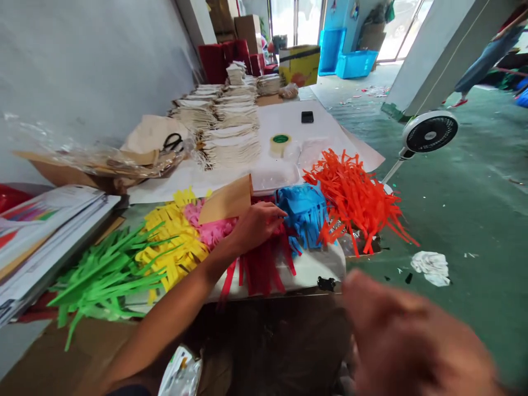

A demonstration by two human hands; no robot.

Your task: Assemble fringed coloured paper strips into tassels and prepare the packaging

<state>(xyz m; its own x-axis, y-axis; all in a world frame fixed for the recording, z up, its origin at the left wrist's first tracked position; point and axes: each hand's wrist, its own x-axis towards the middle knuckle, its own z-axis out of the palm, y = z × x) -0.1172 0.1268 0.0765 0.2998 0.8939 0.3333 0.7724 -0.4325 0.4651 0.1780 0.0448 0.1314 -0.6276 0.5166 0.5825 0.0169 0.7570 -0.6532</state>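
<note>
Red paper fringe [262,269] is covered by the left hand [256,226], held open and resting on it, on the tabletop [313,269]. The right hand [412,335] is too blurred to read. Blue fringe [303,214], orange fringe [355,203] and green fringe [103,275] lie already cut alongside.

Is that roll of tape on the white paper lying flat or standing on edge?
Lying flat: the roll of tape shows its green core facing up on the white paper.

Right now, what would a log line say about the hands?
left hand: on red paper fringe | beside blue paper fringe | right hand: blurred, holding unclear
</note>
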